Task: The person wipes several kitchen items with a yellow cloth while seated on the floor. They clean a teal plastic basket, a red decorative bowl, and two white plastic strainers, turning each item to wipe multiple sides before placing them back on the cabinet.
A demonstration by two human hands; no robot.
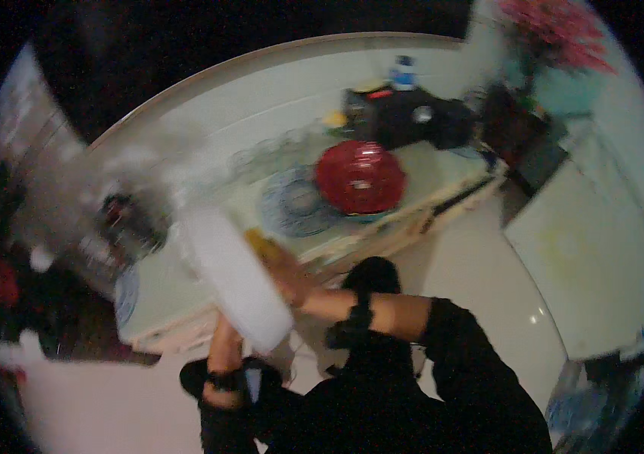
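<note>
A long white object (pixel 237 278), blurred and of unclear kind, slants between my hands over the near edge of a low table (pixel 169 301). My left hand (pixel 225 340) is at its lower left side, its fingers mostly hidden behind it. My right hand (pixel 288 278) lies along its right side with a yellow thing (pixel 259 244) at the fingertips, perhaps a cloth or sponge. Whether that hand also grips the white object is unclear. Beyond it, a red ribbed bowl or lid (pixel 360 177) sits beside a round blue-grey patterned mat (pixel 296 201).
Black items (pixel 401 116) and a bottle with a blue label (pixel 404 74) stand at the table's far right. Pink flowers (pixel 560 34) rise at upper right, above a pale green surface (pixel 583 255). A blurred clear object (pixel 129 221) is at left.
</note>
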